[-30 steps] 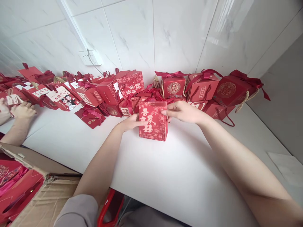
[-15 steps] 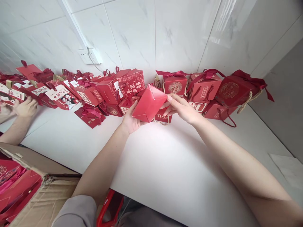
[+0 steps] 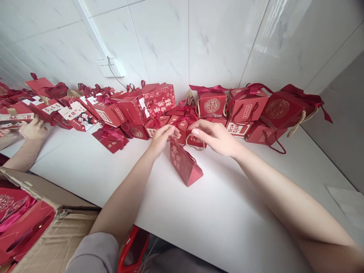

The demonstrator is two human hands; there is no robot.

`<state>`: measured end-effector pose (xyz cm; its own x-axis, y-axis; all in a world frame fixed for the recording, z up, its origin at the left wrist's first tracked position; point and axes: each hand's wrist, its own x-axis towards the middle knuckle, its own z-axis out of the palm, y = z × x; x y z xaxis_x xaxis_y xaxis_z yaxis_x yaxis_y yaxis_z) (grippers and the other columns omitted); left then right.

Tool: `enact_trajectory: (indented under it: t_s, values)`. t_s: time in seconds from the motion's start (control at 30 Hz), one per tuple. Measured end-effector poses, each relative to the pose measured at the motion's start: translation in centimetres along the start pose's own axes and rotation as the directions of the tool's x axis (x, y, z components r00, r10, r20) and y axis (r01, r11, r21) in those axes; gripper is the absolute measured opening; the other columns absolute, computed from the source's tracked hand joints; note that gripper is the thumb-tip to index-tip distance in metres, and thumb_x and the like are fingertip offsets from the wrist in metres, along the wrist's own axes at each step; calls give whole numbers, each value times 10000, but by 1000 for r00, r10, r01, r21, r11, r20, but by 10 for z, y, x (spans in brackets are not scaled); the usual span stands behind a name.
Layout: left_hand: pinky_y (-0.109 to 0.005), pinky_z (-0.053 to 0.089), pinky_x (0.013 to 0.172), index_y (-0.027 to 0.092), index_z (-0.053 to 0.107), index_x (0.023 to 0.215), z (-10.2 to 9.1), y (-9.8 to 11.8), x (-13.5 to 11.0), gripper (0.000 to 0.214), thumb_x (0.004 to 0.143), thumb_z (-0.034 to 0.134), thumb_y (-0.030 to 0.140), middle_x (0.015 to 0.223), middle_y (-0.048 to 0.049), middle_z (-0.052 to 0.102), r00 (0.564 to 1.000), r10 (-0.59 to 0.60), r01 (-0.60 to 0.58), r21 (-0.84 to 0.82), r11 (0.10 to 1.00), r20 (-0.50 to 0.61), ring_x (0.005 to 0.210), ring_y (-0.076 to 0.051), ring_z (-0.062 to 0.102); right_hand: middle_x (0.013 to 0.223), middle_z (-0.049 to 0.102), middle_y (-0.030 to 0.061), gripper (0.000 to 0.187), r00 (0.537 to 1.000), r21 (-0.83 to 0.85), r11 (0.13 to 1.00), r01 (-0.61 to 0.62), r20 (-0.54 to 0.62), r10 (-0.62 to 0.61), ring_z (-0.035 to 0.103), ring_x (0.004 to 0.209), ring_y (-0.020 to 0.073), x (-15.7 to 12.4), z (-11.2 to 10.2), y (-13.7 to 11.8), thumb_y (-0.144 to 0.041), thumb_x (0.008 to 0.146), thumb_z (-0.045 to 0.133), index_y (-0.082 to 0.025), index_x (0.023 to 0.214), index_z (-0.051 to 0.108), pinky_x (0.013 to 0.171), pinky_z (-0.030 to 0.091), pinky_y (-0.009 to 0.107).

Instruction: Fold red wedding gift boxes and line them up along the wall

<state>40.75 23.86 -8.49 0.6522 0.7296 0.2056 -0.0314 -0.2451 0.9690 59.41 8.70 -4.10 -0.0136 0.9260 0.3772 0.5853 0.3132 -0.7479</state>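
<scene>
A red paper gift box [image 3: 182,163] with pale printed characters sits tilted low over the white table in front of me, its pointed top closed and one triangular end toward me. My left hand [image 3: 163,141] is at the far upper end of this box, thumb and fingers pinched together there; the exact contact is partly hidden. Just right of the box's top, my right hand [image 3: 217,137] hovers with curved fingers, thumb and forefinger apart and nothing visible between them. Behind both hands stands a small red box with a rope handle [image 3: 196,141].
Stacked red gift boxes [image 3: 212,104] with ribbons line the tiled wall. One ribboned box [image 3: 110,138] lies forward at left. Another person's hand [image 3: 33,129] handles a box at far left. An open carton [image 3: 66,231] of red packaging is at lower left, beside a red stool [image 3: 133,248].
The gift box has turned from showing its plain underside to standing point-up, and come lower and nearer me. My right hand has left its edge; my left hand has shifted to its far end.
</scene>
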Motion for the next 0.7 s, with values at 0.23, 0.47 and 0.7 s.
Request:
enact_trajectory:
  t_s: [0.23, 0.47, 0.7]
  values:
    - [-271, 497, 769, 169, 662, 847, -4, 7, -2, 327, 849, 657, 495, 880, -37, 712, 999, 39, -36, 110, 993, -25, 828, -161, 653, 716, 665, 27, 284, 981, -434, 894, -110, 96, 168, 599, 635, 187, -16, 13, -49, -432, 986, 505, -206, 915, 662, 574, 344, 275]
    - [-311, 502, 829, 195, 658, 925, -8, 4, -21, 364, 796, 689, 534, 1061, -76, 722, 959, -145, 138, -47, 989, -242, 983, -206, 677, 523, 430, -13, 388, 949, -564, 803, -192, 100, 298, 404, 517, 152, -13, -18, -38, -304, 941, 496, -215, 577, 397, 533, 257, 300]
    - [-418, 490, 1026, 218, 632, 1202, 25, 5, -96, 550, 815, 680, 606, 1360, -115, 624, 862, -395, 197, -508, 838, -317, 1278, -300, 576, 569, 458, -24, 453, 954, 38, 956, -292, 79, 289, 510, 564, 152, -7, -23, -20, -535, 932, 527, -208, 621, 478, 582, 424, 272]
